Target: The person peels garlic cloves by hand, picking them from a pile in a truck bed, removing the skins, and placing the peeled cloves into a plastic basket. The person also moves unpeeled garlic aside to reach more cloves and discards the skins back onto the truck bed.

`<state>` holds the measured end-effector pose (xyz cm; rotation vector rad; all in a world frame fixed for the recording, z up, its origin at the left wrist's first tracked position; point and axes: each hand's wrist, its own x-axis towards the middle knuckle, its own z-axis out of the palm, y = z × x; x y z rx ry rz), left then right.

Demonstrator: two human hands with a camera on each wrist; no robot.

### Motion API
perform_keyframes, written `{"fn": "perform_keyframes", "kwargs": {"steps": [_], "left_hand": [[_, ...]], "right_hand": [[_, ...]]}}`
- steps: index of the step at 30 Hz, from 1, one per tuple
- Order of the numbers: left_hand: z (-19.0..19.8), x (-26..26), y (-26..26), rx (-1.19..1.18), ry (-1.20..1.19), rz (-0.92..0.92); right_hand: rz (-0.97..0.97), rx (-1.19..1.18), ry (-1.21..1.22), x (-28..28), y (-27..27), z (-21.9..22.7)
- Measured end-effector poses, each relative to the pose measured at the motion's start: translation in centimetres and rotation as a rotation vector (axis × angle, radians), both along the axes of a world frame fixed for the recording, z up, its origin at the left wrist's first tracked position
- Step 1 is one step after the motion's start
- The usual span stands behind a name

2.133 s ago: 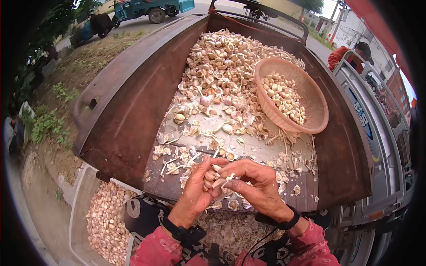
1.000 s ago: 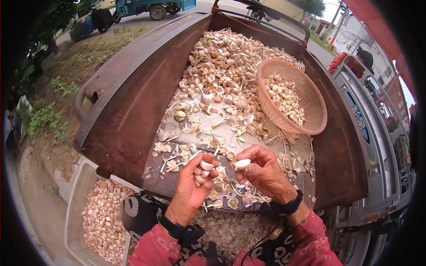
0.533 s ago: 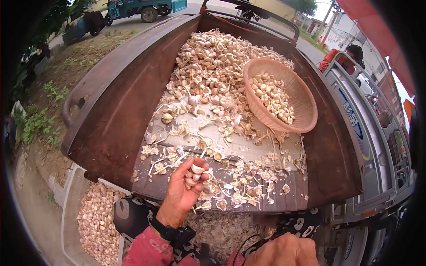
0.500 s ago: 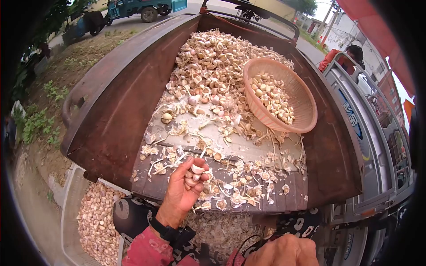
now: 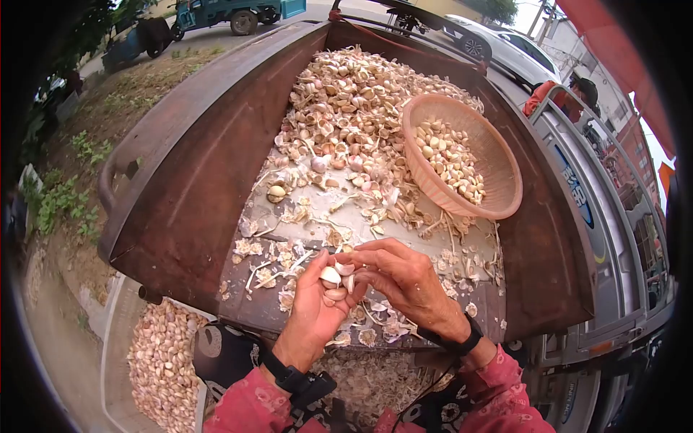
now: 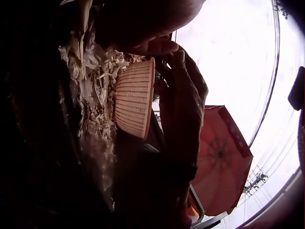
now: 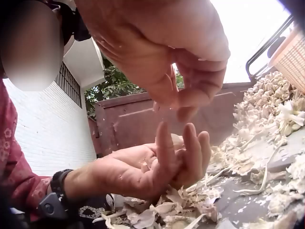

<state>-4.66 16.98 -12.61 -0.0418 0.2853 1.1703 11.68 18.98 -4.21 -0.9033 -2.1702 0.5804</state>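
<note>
Cupped in my left hand (image 5: 315, 312) are several garlic cloves (image 5: 333, 277), pale and pinkish, with the fingers curled round them. My right hand (image 5: 410, 283) reaches over from the right, its fingertips right at the upper cloves. In the right wrist view the right hand (image 7: 167, 52) hangs above the left hand (image 7: 147, 167), its fingers bent downward and no clove visible in them. The cloves there are mostly hidden behind the left fingers. Below both hands, papery garlic skins (image 5: 386, 317) and dry stalks litter the metal bed.
A pink plastic basket (image 5: 505, 184) of cloves leans on the heap of garlic (image 5: 361, 94) in the rusty cart bed (image 5: 195, 180). At lower left stands a white crate (image 5: 115, 361) of cloves. A silver vehicle (image 5: 577, 216) is close on the right; a person (image 5: 577, 94) is beyond it.
The right hand parted from the left with a clove, dropped to the lower right near the lap, and is now back at the left hand's cloves. A white car has appeared behind.
</note>
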Motion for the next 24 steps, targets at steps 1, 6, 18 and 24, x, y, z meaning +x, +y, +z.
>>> {"fn": "perform_keyframes", "kwargs": {"steps": [1,6,18,24], "left_hand": [[0.0,0.0,0.2,-0.067,0.034,-0.010],[0.5,0.1,0.2,-0.146,0.089,-0.007],[-2.3,0.3,0.3,0.016,0.107,-0.066],[-0.4,-0.1,-0.4,-0.036,0.197,-0.082]], "right_hand": [[-0.044,0.045,-0.039,1.2,2.0,-0.2],[-0.338,0.033,-0.401,7.2,11.9,-5.6],[-0.172,0.036,-0.529,6.1,9.8,-6.0],[-0.181,0.075,-0.419,6.6,7.6,-5.2]]}}
